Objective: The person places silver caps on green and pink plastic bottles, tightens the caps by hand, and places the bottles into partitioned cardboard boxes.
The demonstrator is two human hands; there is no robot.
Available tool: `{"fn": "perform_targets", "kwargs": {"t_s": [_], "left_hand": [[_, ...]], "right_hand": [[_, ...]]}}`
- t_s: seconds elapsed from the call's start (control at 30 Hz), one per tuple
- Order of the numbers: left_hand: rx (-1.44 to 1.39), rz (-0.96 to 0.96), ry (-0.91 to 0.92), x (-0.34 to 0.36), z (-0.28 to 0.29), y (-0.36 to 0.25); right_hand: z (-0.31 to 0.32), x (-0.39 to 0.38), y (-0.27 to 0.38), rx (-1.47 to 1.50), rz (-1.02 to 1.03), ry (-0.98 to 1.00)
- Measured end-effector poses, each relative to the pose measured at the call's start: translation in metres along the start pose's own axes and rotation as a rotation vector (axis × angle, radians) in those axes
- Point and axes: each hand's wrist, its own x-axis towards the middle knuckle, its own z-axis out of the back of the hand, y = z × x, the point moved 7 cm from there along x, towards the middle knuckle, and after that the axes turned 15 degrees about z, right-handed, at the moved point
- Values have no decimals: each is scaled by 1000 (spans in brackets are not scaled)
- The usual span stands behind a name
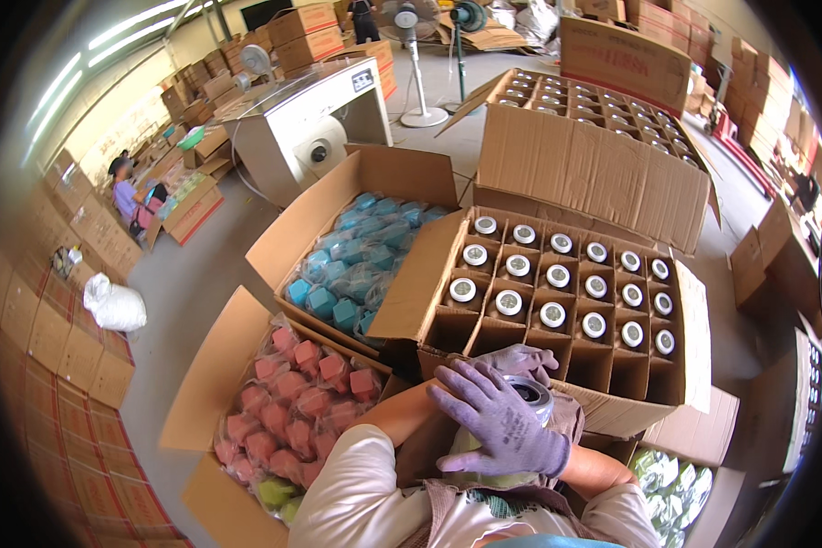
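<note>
My left hand (pixel 521 361), in a lavender glove, is above and behind a cylindrical container (pixel 537 411) with a metallic rim, its partly hidden fingers loosely bent and apart. Lower and in front, my right hand (pixel 498 425), gloved alike, lies across that container with fingers spread, hiding much of it. Just ahead stands a divided carton (pixel 659 388) of white-capped bottles, several front cells vacant. At left are open boxes of bagged blue shapes (pixel 324 297) and bagged pink ones (pixel 292 406), some yellow-green among the pink.
Another bottle carton (pixel 586 160) stands behind; bagged green items (pixel 667 493) lie lower right. A white machine (pixel 279 137), pedestal fan (pixel 416 73), red pallet jack (pixel 740 155) and stacked boxes (pixel 64 338) surround me. A person (pixel 130 192) works at far left; another (pixel 363 23) stands at the back.
</note>
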Motion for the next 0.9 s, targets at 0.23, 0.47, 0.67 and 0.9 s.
{"fn": "perform_targets", "kwargs": {"t_s": [0.23,0.47,0.67,0.9], "left_hand": [[182,-332,-189,-92,-19,-10],[31,-209,88,-30,21,15],[376,-384,-294,-101,-21,-20],[15,-250,61,-61,-20,-11]], "right_hand": [[22,-125,-64,165,-359,-474],[11,-40,-19,3,-224,-109],[21,-81,-62,314,-118,-270],[12,-74,-52,134,-214,-100]]}}
